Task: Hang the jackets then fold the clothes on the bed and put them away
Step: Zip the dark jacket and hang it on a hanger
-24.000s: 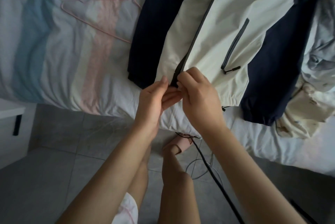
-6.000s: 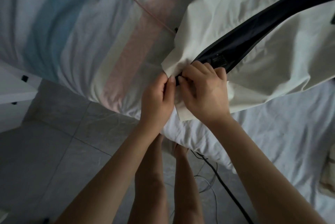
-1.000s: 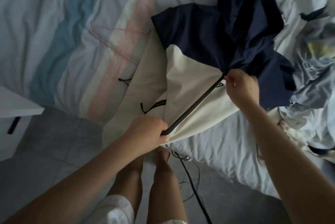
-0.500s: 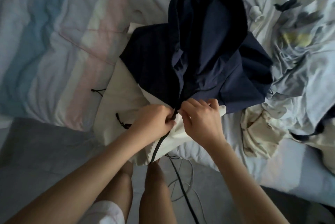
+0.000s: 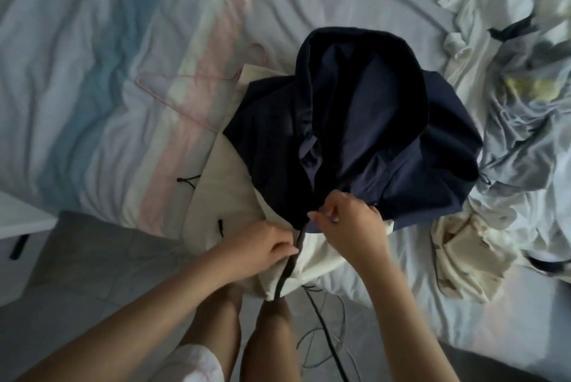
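Navy-and-cream jacket [image 5: 355, 134] lies bunched on the bed [image 5: 92, 57]; the left hand [image 5: 262, 247] grips cream cloth beside the zip [image 5: 289, 267], and the right hand [image 5: 350, 225] pinches it higher up.

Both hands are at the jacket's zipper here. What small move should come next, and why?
Probably the right hand draws the zipper a little further up toward the collar while the left hand holds the jacket front taut: the zipper looks closed below the hands, but the navy collar above gapes open. The pink hanger lies unused beside it.
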Demonstrator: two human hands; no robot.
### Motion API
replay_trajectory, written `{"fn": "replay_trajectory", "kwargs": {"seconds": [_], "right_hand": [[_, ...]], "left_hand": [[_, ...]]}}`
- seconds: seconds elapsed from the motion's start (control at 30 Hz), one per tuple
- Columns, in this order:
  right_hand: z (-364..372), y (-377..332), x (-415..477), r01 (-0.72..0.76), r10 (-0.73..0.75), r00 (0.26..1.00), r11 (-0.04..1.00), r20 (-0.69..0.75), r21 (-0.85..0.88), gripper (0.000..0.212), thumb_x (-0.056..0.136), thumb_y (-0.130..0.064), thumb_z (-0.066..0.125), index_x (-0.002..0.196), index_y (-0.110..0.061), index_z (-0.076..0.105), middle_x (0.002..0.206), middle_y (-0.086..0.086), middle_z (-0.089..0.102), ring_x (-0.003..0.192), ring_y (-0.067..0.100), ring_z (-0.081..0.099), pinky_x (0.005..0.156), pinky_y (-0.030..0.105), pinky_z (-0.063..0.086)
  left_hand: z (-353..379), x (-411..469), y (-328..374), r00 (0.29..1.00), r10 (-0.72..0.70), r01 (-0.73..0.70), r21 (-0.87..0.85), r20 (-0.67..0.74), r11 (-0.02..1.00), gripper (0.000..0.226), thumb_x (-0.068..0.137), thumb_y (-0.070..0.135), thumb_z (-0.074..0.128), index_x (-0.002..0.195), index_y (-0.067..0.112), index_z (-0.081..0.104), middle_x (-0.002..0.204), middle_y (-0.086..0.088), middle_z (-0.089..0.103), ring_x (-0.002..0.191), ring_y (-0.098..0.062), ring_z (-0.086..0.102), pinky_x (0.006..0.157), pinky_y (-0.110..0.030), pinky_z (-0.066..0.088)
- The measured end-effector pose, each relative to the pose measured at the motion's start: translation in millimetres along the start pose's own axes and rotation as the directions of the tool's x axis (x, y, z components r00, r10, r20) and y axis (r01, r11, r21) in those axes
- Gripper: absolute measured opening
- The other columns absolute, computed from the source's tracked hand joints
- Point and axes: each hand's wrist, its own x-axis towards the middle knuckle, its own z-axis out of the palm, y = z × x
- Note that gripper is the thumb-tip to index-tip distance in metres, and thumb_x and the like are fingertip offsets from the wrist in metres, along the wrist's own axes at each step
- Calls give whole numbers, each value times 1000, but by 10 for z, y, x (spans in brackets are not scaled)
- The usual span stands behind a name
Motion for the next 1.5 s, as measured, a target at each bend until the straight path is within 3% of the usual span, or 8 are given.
{"fn": "replay_trajectory", "kwargs": {"seconds": [0.1,0.23,0.33,0.6,1.0,1.13,1.3,1.5], "right_hand": [[89,-298,157,-65,107,981,968,-163,244,14,90,-24,58,92,-16,47,84,-4,54,72,19,52,53,27,32],[405,-628,357,12,-10,1000,975,-11,221,39,90,-25,56,127,-19,44,122,2,49,108,22,52,83,36,45],[667,-656,401,42,-49,994,996,102,75,53,92,-30,51,141,-25,33,136,0,43,124,22,45,102,38,32],[687,-260,218,17,-35,979,996,199,92,53,93,-23,51,143,-22,34,139,-1,42,129,23,40,110,32,23],[601,-385,272,-296,227,953,835,198,465,21,91,-23,57,109,-13,61,83,-3,64,85,21,61,70,31,44],[555,-742,164,-182,74,981,680,181,710,27,95,-17,55,122,-15,54,108,-3,60,102,13,58,73,14,41],[196,-715,210,-385,-154,888,261,432,885,68,91,-26,54,150,-16,21,143,-1,43,131,17,45,97,20,42],[-436,-11,196,-220,157,942,-379,297,899,26,97,-35,37,98,-17,56,71,-1,59,69,16,59,75,29,48]], "left_hand": [[-43,217,-610,883,-254,95,-379,-396,921,16,97,21,50,101,17,64,99,0,66,90,-9,60,80,-24,45],[-470,730,-1527,609,-400,363,-208,-685,908,47,84,-1,54,131,5,49,139,-21,38,126,-38,38,103,-37,33],[-923,1045,-1880,636,-349,519,48,-688,853,59,86,17,58,141,19,38,153,-15,18,140,-35,19,107,-43,27],[-1435,924,-2049,877,-232,462,601,-421,653,48,95,52,42,120,12,52,109,-12,64,98,-30,62,74,-31,44],[-1720,-361,-1172,400,-240,576,39,-885,817,39,98,37,47,77,7,60,82,-23,66,80,-42,63,61,-37,33],[-1211,-525,-368,524,-287,131,-257,-802,958,55,94,51,39,49,19,32,44,-7,42,51,-30,51,51,-33,25],[-696,-344,408,771,-261,-215,-624,-581,752,60,93,59,40,50,20,26,44,10,21,40,-5,21,43,-19,19],[-585,102,691,945,-129,-183,-815,-299,549,47,83,56,32,54,19,24,47,7,20,42,-7,15,44,-23,9]]}}
